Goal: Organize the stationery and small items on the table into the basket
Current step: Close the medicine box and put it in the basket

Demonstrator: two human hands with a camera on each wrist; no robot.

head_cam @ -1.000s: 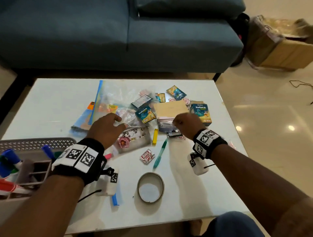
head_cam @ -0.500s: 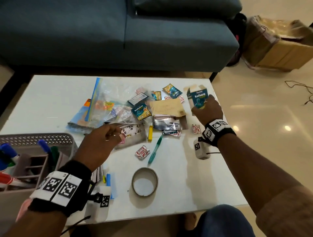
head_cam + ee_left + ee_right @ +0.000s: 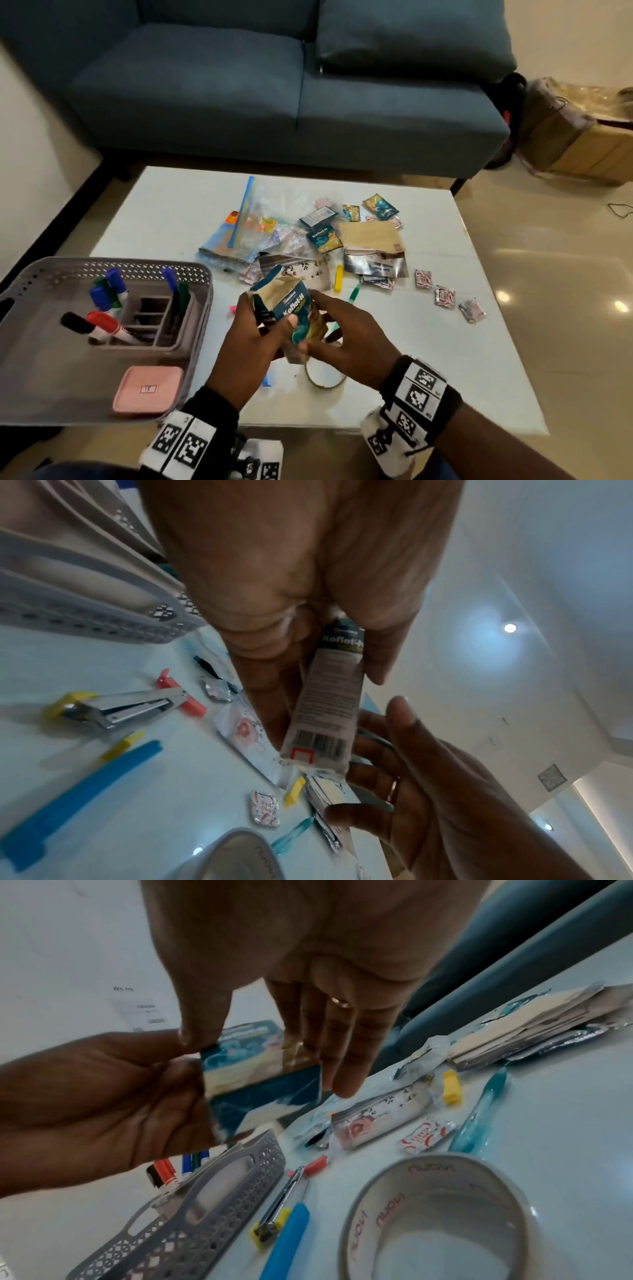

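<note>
A teal Koflet-H carton (image 3: 294, 312), its top flap open, is held above the front of the white table (image 3: 164, 212). My left hand (image 3: 255, 337) grips its left side, thumb across the front. My right hand (image 3: 342, 337) pinches its lower right end between thumb and fingers. The left wrist view shows the carton's barcode side (image 3: 323, 710) between the left hand (image 3: 291, 588) and the right hand (image 3: 428, 777). In the right wrist view the carton (image 3: 260, 1077) sits between both hands. A grey perforated basket (image 3: 113, 265) stands at the left, holding markers (image 3: 106, 298) and a pink case (image 3: 147, 389).
A pile of sachets, a zip bag (image 3: 260, 222) and a brown envelope (image 3: 371, 234) lies mid-table. Loose foil sachets (image 3: 444, 296) lie to the right. A tape roll (image 3: 445, 1218), stapler (image 3: 116, 710), blue clip (image 3: 85, 791) and green pen (image 3: 479, 1115) lie under the hands. A blue sofa stands behind.
My right hand lifted the carton from the right of the pile and brought it to the front. My left hand left the pile and took hold of the carton too.
</note>
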